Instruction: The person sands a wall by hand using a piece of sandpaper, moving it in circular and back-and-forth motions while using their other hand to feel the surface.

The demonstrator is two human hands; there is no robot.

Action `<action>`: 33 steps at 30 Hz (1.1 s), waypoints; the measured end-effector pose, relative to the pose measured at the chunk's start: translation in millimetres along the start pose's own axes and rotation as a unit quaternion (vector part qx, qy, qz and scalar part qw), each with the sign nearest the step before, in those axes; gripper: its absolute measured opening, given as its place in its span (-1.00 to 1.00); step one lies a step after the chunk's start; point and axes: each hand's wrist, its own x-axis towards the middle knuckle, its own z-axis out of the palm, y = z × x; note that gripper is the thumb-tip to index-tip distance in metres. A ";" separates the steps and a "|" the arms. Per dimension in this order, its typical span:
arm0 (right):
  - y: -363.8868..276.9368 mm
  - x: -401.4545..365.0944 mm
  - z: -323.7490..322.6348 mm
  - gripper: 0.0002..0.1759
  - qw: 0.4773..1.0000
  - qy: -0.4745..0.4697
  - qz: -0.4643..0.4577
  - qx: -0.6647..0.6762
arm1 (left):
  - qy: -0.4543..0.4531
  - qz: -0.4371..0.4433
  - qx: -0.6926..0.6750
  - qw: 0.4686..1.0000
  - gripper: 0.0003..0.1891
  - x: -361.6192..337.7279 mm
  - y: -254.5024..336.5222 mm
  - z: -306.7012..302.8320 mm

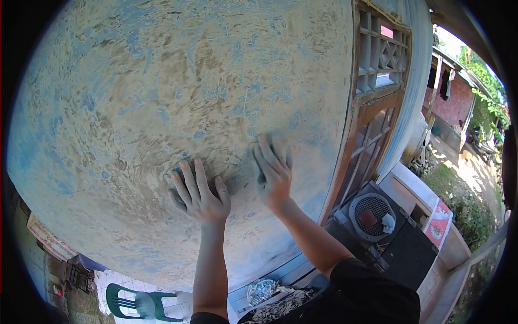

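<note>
A mottled blue-and-tan plastered wall (135,129) fills the upper left and centre, directly before both hands. The left hand (202,195), lower, spreads flat against it; the right hand (274,171), blurred, fingers extended, lies nearer the brown wooden glazed door (372,135). Neither visibly grips anything. Lettering on the red-and-white panel (438,225), lower right, is illegible.

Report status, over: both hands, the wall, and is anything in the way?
Left hand open, palm toward wall. Right hand open, higher, fingertips blurred. Wall patchy blue and tan. No obstacle visible near hands.
</note>
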 end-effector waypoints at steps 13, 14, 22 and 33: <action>9.0 7.4 -4.7 -0.58 0.991 0.086 0.100 0.028 | 0.001 0.005 -0.005 1.000 -0.38 -2.6 -2.5 0.9; -2.0 -2.6 -2.1 -0.57 0.997 0.053 0.035 0.042 | -0.004 0.002 -0.006 1.000 -0.38 -2.9 -2.4 0.2; 45.0 12.5 -19.7 -0.55 0.999 0.030 0.004 -0.039 | -0.009 0.011 -0.001 1.000 -0.38 -6.5 -5.2 -0.1; 17.2 -13.6 3.4 -0.63 0.997 0.048 -0.046 0.030 | 0.011 0.011 0.002 1.000 -0.39 -5.9 -1.7 2.1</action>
